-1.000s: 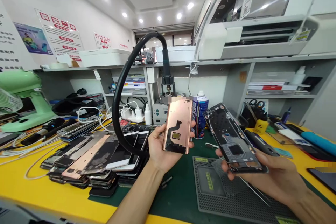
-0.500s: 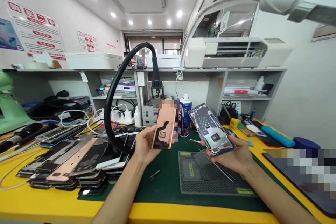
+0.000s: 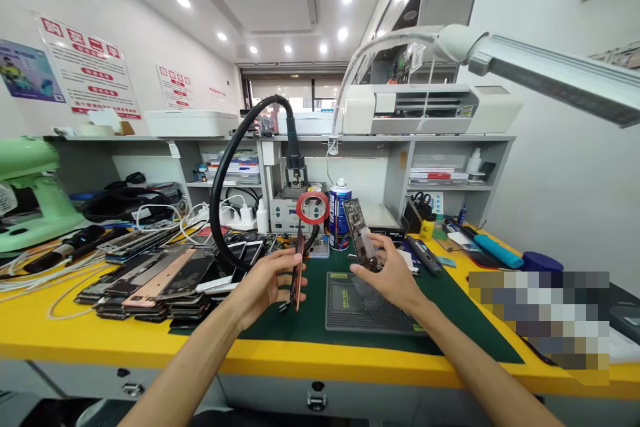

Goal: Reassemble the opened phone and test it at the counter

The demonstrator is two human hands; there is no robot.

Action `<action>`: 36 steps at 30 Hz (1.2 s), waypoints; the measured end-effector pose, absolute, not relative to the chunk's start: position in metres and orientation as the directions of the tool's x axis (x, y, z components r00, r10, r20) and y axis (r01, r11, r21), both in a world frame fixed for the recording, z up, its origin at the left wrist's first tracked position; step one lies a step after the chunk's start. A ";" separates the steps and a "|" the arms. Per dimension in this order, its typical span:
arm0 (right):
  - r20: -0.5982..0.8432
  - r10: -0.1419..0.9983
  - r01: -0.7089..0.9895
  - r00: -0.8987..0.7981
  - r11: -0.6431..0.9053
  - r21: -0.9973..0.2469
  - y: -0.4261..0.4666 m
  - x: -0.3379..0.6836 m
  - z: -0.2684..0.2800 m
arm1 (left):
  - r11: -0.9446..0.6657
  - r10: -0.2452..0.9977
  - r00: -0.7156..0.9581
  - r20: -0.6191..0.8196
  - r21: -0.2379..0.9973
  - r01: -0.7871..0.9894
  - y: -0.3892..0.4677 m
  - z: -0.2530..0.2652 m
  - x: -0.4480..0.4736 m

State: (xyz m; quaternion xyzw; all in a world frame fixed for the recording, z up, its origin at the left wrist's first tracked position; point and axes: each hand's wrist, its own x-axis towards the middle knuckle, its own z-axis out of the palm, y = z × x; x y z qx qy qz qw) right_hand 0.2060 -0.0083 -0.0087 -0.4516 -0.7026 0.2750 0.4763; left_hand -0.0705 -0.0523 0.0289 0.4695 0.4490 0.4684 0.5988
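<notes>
My left hand [image 3: 267,283] grips a copper-backed phone screen [image 3: 299,273], turned nearly edge-on, so little of its faces shows. To its right, my right hand [image 3: 387,267] holds a phone frame [image 3: 359,230] by its lower end, tilted, its bare inner side partly in view. Both pieces are held up in the air, apart from each other. Below the right hand lies a grey ridged work pad [image 3: 345,323] on the dark green mat [image 3: 465,327]. A blue spray can [image 3: 341,220] stands just behind the phone frame.
Stacks of phone screens and panels [image 3: 160,280] lie at left. A thick black hose [image 3: 217,193] arches near my left hand. Behind are a grey station [image 3: 283,213] and a red tape roll [image 3: 313,207]. A lamp [image 3: 550,73] hangs at upper right; a blue roll [image 3: 497,251] lies right.
The copper-backed screen has turned from face-on to nearly edge-on and moved lower. My right hand has brought the phone frame leftward and turned it. The camera view has shifted, showing the desk's front drawers.
</notes>
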 end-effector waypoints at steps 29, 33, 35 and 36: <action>0.699 0.699 0.763 0.149 0.368 -0.531 0.012 0.225 -0.021 | -0.274 0.850 0.526 0.021 0.870 0.409 -0.011 0.053 -0.055; 0.684 0.707 0.753 0.177 0.351 -0.557 0.013 0.224 -0.020 | -0.078 0.774 0.628 -0.088 0.969 0.233 -0.005 0.064 -0.071; 0.676 0.713 0.748 0.188 0.342 -0.569 0.013 0.224 -0.019 | 0.016 0.735 0.669 -0.112 0.989 0.148 -0.003 0.063 -0.076; 0.669 0.717 0.746 0.194 0.336 -0.576 0.013 0.223 -0.019 | 0.055 0.722 0.681 -0.119 0.992 0.116 -0.002 0.061 -0.079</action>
